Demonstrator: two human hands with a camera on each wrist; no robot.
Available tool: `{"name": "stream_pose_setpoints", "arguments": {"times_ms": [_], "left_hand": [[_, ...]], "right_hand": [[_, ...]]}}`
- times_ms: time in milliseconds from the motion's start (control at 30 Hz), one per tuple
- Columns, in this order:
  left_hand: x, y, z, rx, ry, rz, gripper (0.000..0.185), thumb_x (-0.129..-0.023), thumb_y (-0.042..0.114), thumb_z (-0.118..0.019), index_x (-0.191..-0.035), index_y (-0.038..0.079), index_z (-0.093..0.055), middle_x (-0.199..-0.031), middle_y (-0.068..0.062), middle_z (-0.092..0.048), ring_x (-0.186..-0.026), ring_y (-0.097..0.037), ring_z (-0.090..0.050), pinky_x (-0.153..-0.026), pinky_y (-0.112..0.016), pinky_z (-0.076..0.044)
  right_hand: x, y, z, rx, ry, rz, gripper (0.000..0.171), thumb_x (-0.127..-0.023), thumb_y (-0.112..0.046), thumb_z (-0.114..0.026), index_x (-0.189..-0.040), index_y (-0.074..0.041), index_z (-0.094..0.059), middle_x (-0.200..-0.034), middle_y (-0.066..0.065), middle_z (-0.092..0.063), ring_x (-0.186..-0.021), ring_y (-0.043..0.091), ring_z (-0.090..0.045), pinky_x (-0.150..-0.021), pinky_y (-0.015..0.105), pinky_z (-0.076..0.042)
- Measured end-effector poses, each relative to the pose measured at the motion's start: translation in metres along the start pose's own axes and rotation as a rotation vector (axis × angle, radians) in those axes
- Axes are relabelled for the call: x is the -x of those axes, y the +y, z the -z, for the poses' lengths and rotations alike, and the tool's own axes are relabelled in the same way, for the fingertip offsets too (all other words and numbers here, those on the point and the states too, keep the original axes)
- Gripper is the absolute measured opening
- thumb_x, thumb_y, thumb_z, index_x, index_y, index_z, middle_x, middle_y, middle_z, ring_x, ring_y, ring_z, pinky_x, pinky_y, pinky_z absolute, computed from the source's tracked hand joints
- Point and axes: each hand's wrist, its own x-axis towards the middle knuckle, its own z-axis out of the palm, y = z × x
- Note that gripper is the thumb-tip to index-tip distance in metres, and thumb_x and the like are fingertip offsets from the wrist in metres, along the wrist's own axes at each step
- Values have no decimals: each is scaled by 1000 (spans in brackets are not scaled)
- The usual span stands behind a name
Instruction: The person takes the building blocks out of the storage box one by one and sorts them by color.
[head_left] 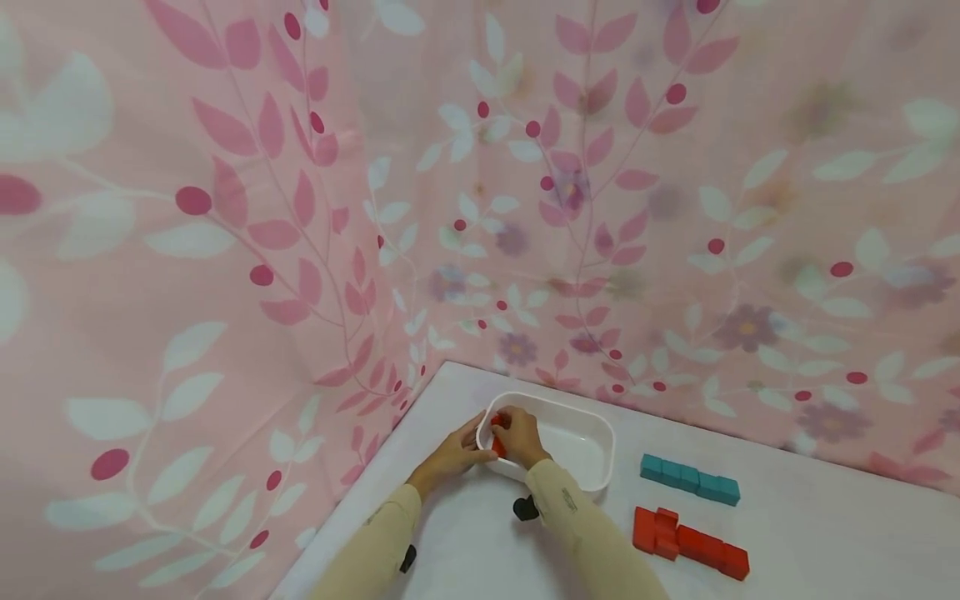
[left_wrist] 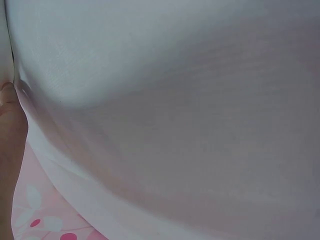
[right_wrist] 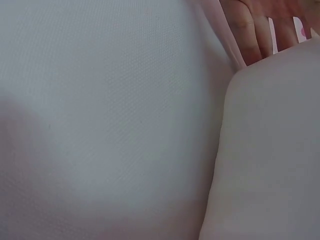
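Note:
A white plastic tub (head_left: 577, 442) stands on the white tabletop. My right hand (head_left: 521, 433) reaches over its front rim and pinches a red block (head_left: 497, 420) at the inside left end. More red (head_left: 499, 448) shows just below those fingers, inside the tub, partly hidden by the hand. At the outside of the left end, my left hand (head_left: 453, 450) rests against the wall with fingers extended and thumb towards the front rim. Those fingers (right_wrist: 245, 30) appear beyond the tub's wall (right_wrist: 270, 140) in the right wrist view. Only the left thumb side (left_wrist: 9, 115) shows in the left wrist view.
Right of the tub lies a row of teal blocks (head_left: 690, 479). Nearer the front is a row of red blocks (head_left: 690, 542), one of them raised on the row. Pink floral cloth (head_left: 570, 250) hangs behind the table and along its left side.

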Motion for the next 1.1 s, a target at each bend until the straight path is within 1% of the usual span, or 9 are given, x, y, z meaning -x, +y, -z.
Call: {"name": "stream_pose_setpoints", "arguments": {"times_ms": [100,300,433,533,600,667,800,833,1100], "left_hand": [[-1,-2,0,23,4,7,86,-89,21,-73,-157,22,-21,-157,-8,-29,-141,-26,-34,-107,-39,-39],[-1,-2,-5,13,16,5,85,-88,22,-74,-157,20,-22,-156,-11,-31,-140,-29,-35,-106,-41,-40],[1,1,-7,-2,35,28,82,-90,21,-71,-157,22,-23,-155,-11,-32,-139,-30,-37,-104,-41,-42],[2,2,-5,-16,46,38,82,-91,22,-71,-157,23,-23,-156,-11,-31,-138,-30,-38,-104,-41,-42],[2,2,-3,-8,49,29,82,-90,19,-72,-157,22,-23,-156,-13,-31,-138,-31,-38,-104,-41,-42],[2,1,-2,9,44,34,83,-90,18,-72,-157,22,-22,-156,-13,-31,-138,-30,-37,-105,-41,-41],[2,1,-1,42,25,40,85,-90,17,-72,-157,21,-21,-156,-13,-30,-139,-30,-36,-105,-41,-41],[2,1,-1,45,26,51,86,-89,18,-73,-157,23,-21,-156,-11,-31,-139,-29,-36,-105,-40,-41],[0,1,0,96,15,27,89,-87,14,-75,-157,21,-20,-158,-9,-26,-141,-28,-32,-107,-40,-38]], "right_hand": [[0,0,2,-21,-9,-13,24,-88,-2,-70,-111,4,-68,-103,14,-69,-92,26,-62,-89,44,-53],[7,0,12,-79,22,-48,32,-85,-2,-72,-114,8,-62,-101,17,-67,-92,28,-64,-86,41,-55],[15,-4,24,-104,49,-3,28,-80,-1,-72,-105,8,-63,-94,18,-68,-87,30,-66,-80,40,-57],[21,-4,36,-91,77,94,25,-77,3,-72,-101,7,-68,-90,16,-69,-84,30,-65,-76,40,-57],[26,-5,43,-78,93,151,26,-76,3,-72,-102,6,-70,-91,15,-69,-85,28,-64,-77,40,-58],[33,-2,52,-64,105,181,28,-77,3,-73,-105,5,-71,-94,12,-68,-85,25,-63,-77,38,-58],[49,1,71,-85,90,190,32,-78,1,-76,-109,4,-71,-97,10,-66,-87,22,-64,-78,35,-58],[54,1,77,-86,84,185,33,-78,0,-77,-110,3,-71,-98,8,-67,-88,20,-64,-79,35,-58],[90,4,121,-32,38,148,38,-80,-11,-81,-117,-10,-71,-107,-3,-70,-97,16,-66,-82,37,-57]]}}
